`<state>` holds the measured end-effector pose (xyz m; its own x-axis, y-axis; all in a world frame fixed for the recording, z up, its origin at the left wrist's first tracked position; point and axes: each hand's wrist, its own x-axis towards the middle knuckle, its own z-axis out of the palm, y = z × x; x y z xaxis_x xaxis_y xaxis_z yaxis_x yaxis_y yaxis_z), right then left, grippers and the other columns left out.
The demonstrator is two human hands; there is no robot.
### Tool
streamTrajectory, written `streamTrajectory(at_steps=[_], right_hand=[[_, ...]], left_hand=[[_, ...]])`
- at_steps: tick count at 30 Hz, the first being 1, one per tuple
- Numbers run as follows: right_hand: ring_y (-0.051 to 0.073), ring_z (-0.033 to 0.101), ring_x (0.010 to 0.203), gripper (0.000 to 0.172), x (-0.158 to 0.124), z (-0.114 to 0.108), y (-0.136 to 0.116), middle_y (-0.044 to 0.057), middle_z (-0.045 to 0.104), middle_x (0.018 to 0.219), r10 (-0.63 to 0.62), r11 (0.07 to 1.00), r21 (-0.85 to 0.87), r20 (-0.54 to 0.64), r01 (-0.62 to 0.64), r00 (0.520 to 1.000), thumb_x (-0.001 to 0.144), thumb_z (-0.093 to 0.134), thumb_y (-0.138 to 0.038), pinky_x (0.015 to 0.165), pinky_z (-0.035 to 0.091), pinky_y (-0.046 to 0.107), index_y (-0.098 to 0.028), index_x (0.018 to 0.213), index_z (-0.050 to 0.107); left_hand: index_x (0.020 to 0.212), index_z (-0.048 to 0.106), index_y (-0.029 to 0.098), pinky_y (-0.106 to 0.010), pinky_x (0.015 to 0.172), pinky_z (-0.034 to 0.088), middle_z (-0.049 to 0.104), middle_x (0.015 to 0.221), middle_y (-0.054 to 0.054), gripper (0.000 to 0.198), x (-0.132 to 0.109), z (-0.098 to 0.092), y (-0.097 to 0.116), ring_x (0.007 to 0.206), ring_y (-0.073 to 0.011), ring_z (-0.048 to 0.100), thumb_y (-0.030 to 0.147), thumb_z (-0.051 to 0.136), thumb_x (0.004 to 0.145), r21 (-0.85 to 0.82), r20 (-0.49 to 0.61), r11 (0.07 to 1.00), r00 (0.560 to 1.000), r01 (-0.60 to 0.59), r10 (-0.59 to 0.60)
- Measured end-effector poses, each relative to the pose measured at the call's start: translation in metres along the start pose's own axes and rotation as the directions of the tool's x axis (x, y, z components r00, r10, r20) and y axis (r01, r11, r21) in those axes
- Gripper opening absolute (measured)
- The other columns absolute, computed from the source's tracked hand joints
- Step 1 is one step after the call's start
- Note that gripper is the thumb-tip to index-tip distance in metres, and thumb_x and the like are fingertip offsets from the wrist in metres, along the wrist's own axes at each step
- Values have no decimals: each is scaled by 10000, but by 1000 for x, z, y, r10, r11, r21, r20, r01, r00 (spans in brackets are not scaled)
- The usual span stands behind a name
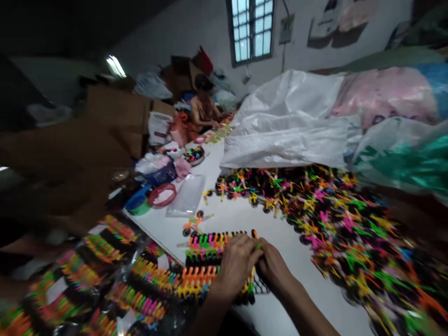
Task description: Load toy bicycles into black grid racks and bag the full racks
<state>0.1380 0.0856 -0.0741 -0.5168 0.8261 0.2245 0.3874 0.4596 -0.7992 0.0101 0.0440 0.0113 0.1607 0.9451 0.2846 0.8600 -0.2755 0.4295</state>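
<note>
Rows of small colourful plastic toy motorbikes stand packed side by side on the white table in front of me. Over the right end of these rows, my left hand has its fingers bent and closed. Close against it is my right hand, its fingers pinched together. A small green part of a toy motorbike shows between the two hands; the rest of it is covered by my fingers. Dark netting-like lines show below my hands.
A big heap of loose toy motorbikes covers the right side. Bagged rows lie at lower left. Clear plastic bags, a red basin and a blue bowl sit at left. Behind are white sacks and a seated person.
</note>
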Motion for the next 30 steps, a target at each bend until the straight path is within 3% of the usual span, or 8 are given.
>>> streamTrajectory(at_steps=[5,8,14,21,24,26,30], right_hand=[[187,569,717,239,4,12,20,61,573,789,-98,994,-40,-31,97,995,744,329,-142,680,456,298,-207,861,527],[190,573,708,215,5,12,24,74,571,786,-81,990,-117,36,84,996,769,334,-169,660,451,297,-189,851,531],[189,567,745,228,12,4,0,103,580,860,54,964,-267,189,-1,980,816,340,-168,702,428,295,-140,894,552],[151,545,831,173,10,-27,-9,40,594,882,60,981,-195,237,-13,970,801,470,-178,750,393,236,-168,922,592],[149,552,874,219,38,-52,-13,58,595,966,130,946,-316,155,-75,979,820,447,-182,760,392,227,-168,972,604],[162,560,916,285,68,-66,-18,91,577,1062,199,871,-472,87,-135,976,814,419,-141,785,396,244,-158,1043,589],[224,575,978,389,111,-72,-12,173,584,1079,246,715,-677,13,-173,969,729,402,-33,816,419,311,-121,1062,583]], left_hand=[[890,645,201,-318,724,464,639,795,-36,121,1,6,-1,785,-183,587,190,545,824,14,-65,999,997,30,-29],[848,637,187,-314,742,465,634,778,-44,133,0,11,-3,773,-174,582,174,506,836,10,-93,1000,995,28,-27],[759,628,158,-316,745,477,631,753,-57,168,0,8,-5,778,-182,582,98,483,820,45,-29,999,1000,-8,9],[864,617,163,-337,721,472,613,787,-54,203,-1,7,-9,786,-191,570,123,418,864,28,18,999,999,-47,46],[844,603,165,-352,718,466,604,779,-56,220,-4,9,-16,775,-194,561,131,389,877,16,-4,998,998,-67,67],[835,600,167,-366,736,465,611,796,-65,234,-8,12,-18,795,-198,563,123,375,877,4,-4,999,999,-53,53],[836,622,180,-407,820,451,637,871,-109,251,-13,33,-5,895,-217,585,115,380,845,62,125,995,988,82,-89]])
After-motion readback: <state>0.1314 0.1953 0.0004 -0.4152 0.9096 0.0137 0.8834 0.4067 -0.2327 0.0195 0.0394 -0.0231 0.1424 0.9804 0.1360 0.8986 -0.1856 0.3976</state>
